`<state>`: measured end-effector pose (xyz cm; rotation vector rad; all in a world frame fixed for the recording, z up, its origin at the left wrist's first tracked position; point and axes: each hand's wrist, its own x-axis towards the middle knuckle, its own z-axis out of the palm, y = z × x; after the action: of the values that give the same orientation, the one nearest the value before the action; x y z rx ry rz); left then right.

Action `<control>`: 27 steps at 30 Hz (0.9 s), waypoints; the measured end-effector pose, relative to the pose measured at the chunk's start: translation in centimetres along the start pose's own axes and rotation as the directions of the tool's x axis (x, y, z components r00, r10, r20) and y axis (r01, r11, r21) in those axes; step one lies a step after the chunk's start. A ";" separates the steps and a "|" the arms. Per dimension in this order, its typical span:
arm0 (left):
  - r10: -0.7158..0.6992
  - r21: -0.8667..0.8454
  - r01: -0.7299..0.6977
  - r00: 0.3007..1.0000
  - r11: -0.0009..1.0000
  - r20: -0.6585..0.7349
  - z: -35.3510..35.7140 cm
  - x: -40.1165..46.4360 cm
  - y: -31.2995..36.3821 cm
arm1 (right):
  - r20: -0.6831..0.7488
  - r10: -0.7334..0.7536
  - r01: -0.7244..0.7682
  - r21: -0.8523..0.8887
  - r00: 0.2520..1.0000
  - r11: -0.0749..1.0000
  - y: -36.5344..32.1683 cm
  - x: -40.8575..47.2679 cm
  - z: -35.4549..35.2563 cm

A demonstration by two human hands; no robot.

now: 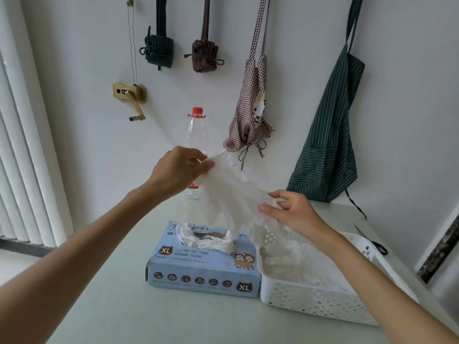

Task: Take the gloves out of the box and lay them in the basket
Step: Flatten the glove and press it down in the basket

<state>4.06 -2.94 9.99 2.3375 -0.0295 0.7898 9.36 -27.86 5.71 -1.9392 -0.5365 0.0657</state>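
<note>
A translucent white glove (233,192) is stretched in the air above the table between both hands. My left hand (178,170) pinches its upper end, and my right hand (290,212) pinches its lower right edge. Below them lies a light blue glove box (203,266) marked XL, with more white gloves bunched in its top opening. Directly right of the box stands a white perforated basket (310,301), and pale gloves lie inside it. The held glove's fingers dangle toward the gap between box and basket.
A clear plastic bottle (195,135) with a red cap stands behind the glove. Aprons hang on the wall, one green striped (330,135) and one checked (250,112). White vertical blinds (22,157) fill the left side. The table's right edge runs just beyond the basket.
</note>
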 end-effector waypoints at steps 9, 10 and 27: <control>-0.035 -0.193 0.047 0.997 0.980 0.064 -0.3 -0.1 3.3 | -0.172 -0.086 0.026 -0.323 0.981 0.946 -0.3 -2.0 -3.9; -0.036 -0.244 0.056 0.996 0.968 0.084 0.1 0.0 4.2 | -0.215 -0.132 0.061 -0.308 0.968 0.949 -1.1 -2.5 -4.2; 0.259 -0.431 -0.045 0.854 0.901 0.452 7.2 0.9 14.1 | 0.016 0.089 -0.084 -0.206 0.996 0.975 -5.8 -6.2 -11.7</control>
<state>5.52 -18.16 14.39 2.0824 -0.5656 0.1902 5.21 -38.45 14.67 -2.1655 -0.4909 0.0929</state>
